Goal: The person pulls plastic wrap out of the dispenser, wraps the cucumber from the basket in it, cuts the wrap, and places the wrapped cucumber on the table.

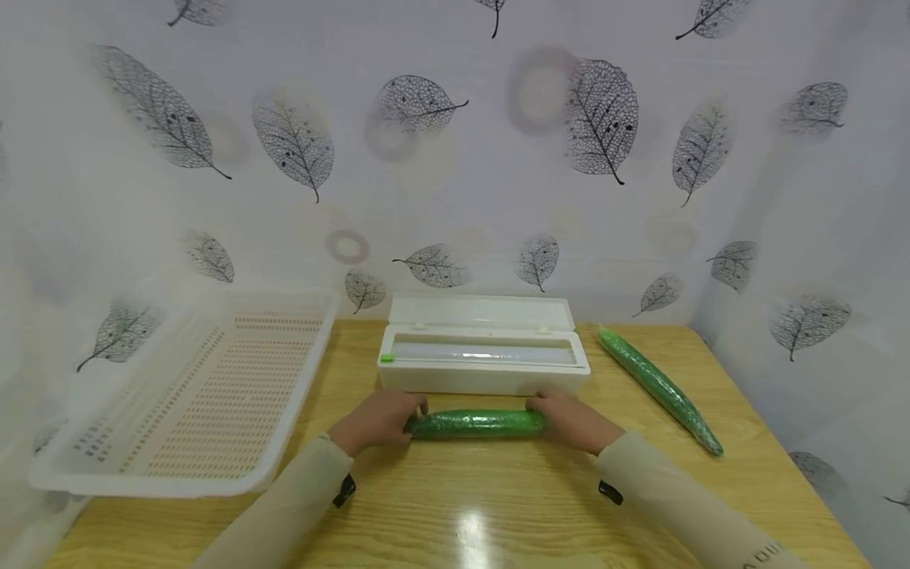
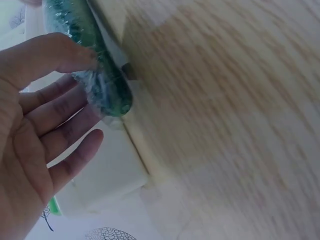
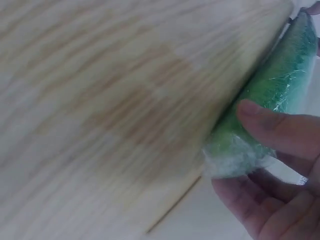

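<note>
A green cucumber (image 1: 476, 424) in clear plastic film lies crosswise in front of a white box on the wooden table. My left hand (image 1: 381, 419) pinches its darker left end, thumb on one side and fingers on the other, as the left wrist view shows. At the paler right end, my right hand (image 1: 572, 420) holds it between thumb and fingers. In the right wrist view, bunched film (image 3: 235, 157) covers that end. Behind it, the white cling film dispenser (image 1: 483, 382) stands with its lid (image 1: 483, 311) raised and a film roll (image 1: 483, 352) inside.
A second film-wrapped cucumber (image 1: 661, 387) lies slantwise at the table's right. On the left stands a white slotted plastic basket (image 1: 302, 411). A leaf-patterned curtain (image 1: 455, 174) hangs behind and along the sides of the wooden table (image 1: 455, 498).
</note>
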### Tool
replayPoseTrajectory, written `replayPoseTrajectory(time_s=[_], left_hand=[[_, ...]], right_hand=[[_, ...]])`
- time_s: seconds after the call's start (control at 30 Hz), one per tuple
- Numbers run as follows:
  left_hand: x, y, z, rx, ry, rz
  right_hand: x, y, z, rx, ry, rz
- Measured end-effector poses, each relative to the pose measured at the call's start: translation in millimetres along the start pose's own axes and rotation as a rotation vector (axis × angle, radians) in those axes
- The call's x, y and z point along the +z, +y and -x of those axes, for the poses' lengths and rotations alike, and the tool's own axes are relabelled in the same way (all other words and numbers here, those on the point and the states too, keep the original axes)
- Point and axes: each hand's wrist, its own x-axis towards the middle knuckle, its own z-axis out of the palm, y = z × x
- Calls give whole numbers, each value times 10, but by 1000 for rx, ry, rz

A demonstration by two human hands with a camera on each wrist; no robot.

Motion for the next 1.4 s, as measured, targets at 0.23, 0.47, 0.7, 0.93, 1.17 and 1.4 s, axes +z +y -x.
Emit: replayPoseTrajectory(time_s=[0.23, 0.47, 0.7, 0.93, 1.17, 1.4], left_hand=[[-9, 6, 32, -20, 2, 20], [22, -39, 59, -40, 32, 18], [49, -57, 46, -86, 30, 34], [22, -72, 51, -78, 36, 134], [-51, -62, 62, 26, 158, 78], [-1, 50, 30, -15, 201, -141]], right_hand=[[-56, -9, 13, 1, -16, 10], [-66, 8, -6, 26, 12, -102], [-79, 14, -33, 85, -17, -125], [-5, 58, -4, 25, 33, -78], [-89, 48, -25, 131, -42, -214], [-94, -16, -40, 207, -2, -170]])
